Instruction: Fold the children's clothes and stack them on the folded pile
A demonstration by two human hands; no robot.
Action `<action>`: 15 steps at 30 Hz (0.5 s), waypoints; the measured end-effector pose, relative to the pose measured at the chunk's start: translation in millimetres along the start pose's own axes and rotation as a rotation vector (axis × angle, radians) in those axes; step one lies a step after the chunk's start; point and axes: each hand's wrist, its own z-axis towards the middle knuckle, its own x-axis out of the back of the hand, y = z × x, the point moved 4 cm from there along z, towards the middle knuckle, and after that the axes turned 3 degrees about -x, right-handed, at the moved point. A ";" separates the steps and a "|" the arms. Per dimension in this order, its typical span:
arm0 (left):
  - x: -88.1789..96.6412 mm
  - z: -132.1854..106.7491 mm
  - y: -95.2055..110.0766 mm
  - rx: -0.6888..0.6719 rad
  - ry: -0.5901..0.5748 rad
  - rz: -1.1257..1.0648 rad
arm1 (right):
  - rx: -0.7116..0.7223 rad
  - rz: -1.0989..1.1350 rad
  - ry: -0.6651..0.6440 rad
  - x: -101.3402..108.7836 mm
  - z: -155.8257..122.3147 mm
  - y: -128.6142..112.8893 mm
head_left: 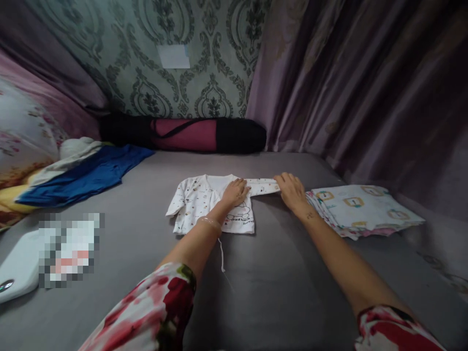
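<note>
A small white baby shirt point(195, 207) with a tiny scattered print lies front up on the grey sheet. Its sleeve on the left rests bent outward, while the one on the right is stretched straight to the side. My left hand point(236, 191) lies flat on the shirt's chest near the right shoulder, fingers extended. At the cuff of the straightened sleeve, my right hand point(290, 189) has its fingers closed on the fabric. A thin white tie string point(222, 256) trails from the shirt's lower edge.
Right of the shirt sits a stack of folded printed cloths point(365, 207). A blue garment point(87, 175) lies at the left, with a white device point(22, 263) and a blurred packet point(75, 248) nearer. Along the wall rests a long black-and-pink bag point(186, 134).
</note>
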 end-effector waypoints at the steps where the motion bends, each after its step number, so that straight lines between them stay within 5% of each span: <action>1: -0.7 -0.8 0.8 0.005 -0.014 0.015 | 0.050 -0.095 0.025 2.0 -2.2 0.2; 7: 1.0 -5.7 7.3 0.006 -0.082 0.076 | 0.225 -0.267 -0.170 -22.5 -27.7 10.0; 15: 2.1 -4.9 7.0 0.017 -0.074 0.044 | -0.031 -0.148 -0.402 -14.3 -26.9 14.5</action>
